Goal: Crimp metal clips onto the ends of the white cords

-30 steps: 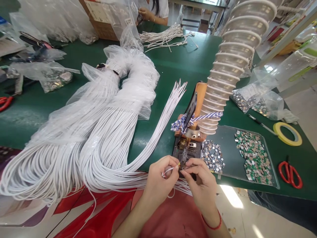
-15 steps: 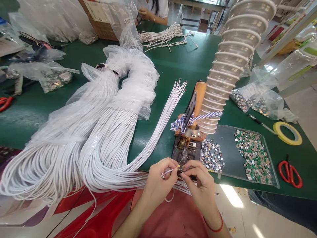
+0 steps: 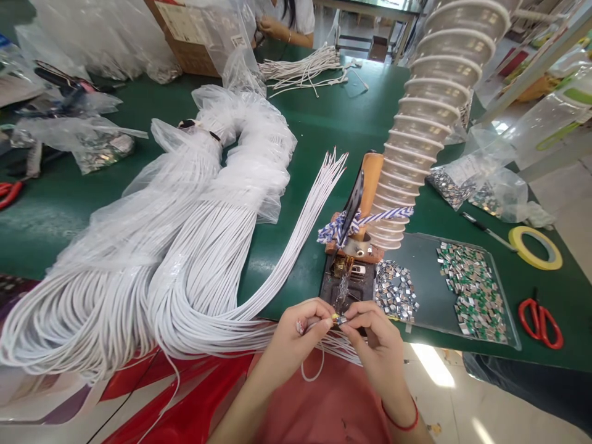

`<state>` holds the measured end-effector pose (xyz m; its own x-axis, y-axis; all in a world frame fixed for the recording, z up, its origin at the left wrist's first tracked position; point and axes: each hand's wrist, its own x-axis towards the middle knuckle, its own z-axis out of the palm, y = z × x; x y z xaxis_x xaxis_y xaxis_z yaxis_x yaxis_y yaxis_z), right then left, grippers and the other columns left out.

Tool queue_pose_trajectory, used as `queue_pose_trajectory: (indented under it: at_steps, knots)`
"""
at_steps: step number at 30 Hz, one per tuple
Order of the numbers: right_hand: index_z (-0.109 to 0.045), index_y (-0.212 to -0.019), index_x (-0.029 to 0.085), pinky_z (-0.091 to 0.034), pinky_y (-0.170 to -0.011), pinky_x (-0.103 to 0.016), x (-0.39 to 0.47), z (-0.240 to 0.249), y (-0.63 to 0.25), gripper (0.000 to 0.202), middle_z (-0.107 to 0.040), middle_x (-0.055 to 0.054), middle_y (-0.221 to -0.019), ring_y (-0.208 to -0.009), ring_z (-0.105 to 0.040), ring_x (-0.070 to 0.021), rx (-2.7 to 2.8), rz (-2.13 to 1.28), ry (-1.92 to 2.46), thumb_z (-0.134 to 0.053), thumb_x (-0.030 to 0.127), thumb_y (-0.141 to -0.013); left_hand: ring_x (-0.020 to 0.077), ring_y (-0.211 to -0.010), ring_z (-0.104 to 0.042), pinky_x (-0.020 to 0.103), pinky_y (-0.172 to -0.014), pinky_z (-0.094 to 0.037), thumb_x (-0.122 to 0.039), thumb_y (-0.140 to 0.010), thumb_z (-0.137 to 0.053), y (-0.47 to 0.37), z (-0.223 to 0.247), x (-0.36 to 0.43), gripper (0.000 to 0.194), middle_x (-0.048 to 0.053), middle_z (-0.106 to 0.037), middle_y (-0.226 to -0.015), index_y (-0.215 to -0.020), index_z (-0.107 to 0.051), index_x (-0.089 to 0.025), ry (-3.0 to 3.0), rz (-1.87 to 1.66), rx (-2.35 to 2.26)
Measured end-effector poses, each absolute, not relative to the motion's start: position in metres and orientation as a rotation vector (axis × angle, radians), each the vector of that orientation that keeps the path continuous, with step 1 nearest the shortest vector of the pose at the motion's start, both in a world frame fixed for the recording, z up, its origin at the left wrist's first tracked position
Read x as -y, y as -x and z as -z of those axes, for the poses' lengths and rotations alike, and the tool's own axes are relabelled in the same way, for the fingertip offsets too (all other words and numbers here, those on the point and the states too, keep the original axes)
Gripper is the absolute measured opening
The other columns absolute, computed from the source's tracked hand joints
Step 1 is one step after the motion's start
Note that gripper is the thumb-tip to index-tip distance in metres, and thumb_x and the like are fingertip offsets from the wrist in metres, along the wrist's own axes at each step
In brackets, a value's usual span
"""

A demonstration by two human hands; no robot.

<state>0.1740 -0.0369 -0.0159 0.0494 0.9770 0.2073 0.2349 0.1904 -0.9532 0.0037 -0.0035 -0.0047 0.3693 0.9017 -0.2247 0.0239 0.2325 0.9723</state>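
Observation:
Near the table's front edge, my left hand [image 3: 303, 327] is closed on the end of a white cable [image 3: 315, 374], which loops down below it. Close beside it, my right hand [image 3: 377, 336] pinches a tiny part at the cable's tip, too small to make out. Both hands' fingertips nearly meet just in front of a dark soldering fixture [image 3: 349, 285] with an orange handle [image 3: 371, 179] and a striped cloth tied round it. Small metal connectors [image 3: 396, 290] lie right of the fixture, on a clear tray [image 3: 428, 283].
Large bundles of white cable [image 3: 203, 259] cover the left side. A ribbed hose [image 3: 420, 111] rises behind the fixture. Green-and-silver parts [image 3: 478, 296], red scissors [image 3: 541, 324], yellow tape [image 3: 535, 248] and a pen [image 3: 488, 231] lie right. A person's hand [image 3: 272, 28] shows at the far side.
Both hands have shifted slightly, the fingertips now a little lower at the cable tip. The cable loop under my left hand hangs wider.

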Motion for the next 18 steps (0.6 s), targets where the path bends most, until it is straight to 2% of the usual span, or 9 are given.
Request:
queue_pose_trajectory:
  at_steps: [6, 14, 18]
  knots:
    - [-0.067, -0.081, 0.024, -0.052, -0.072, -0.026, 0.038, 0.019, -0.178, 0.016, -0.065, -0.003, -0.088, -0.083, -0.063, -0.0164, 1.39, -0.965, 1.228, -0.067, 0.01, -0.088, 0.0173, -0.077, -0.056, 0.026, -0.071, -0.043, -0.028, -0.092, -0.057, 0.0, 0.007, 0.001, 0.022, 0.005, -0.064, -0.084, -0.075, -0.064, -0.016, -1.209, -0.771, -0.923]
    - [-0.064, -0.082, 0.022, -0.053, -0.072, -0.03, 0.04, 0.023, -0.177, 0.01, -0.064, -0.006, -0.089, -0.084, -0.062, -0.019, 1.363, -0.932, 1.235, -0.065, 0.018, -0.092, 0.0139, -0.065, -0.051, 0.024, -0.059, -0.04, -0.024, -0.089, -0.056, -0.005, 0.002, 0.005, 0.022, 0.005, -0.065, -0.08, -0.07, -0.06, -0.016, -1.26, -0.777, -1.079]
    - [-0.06, -0.085, 0.023, -0.047, -0.056, -0.024, 0.046, 0.026, -0.179, 0.012, -0.06, 0.0, -0.074, -0.063, -0.057, -0.0142, 1.316, -0.89, 1.323, -0.059, 0.027, -0.096, 0.0136, -0.063, -0.053, 0.023, -0.055, -0.038, -0.021, -0.088, -0.054, -0.01, -0.002, 0.005, 0.02, 0.004, -0.066, -0.078, -0.068, -0.057, -0.017, -1.345, -0.786, -1.213]
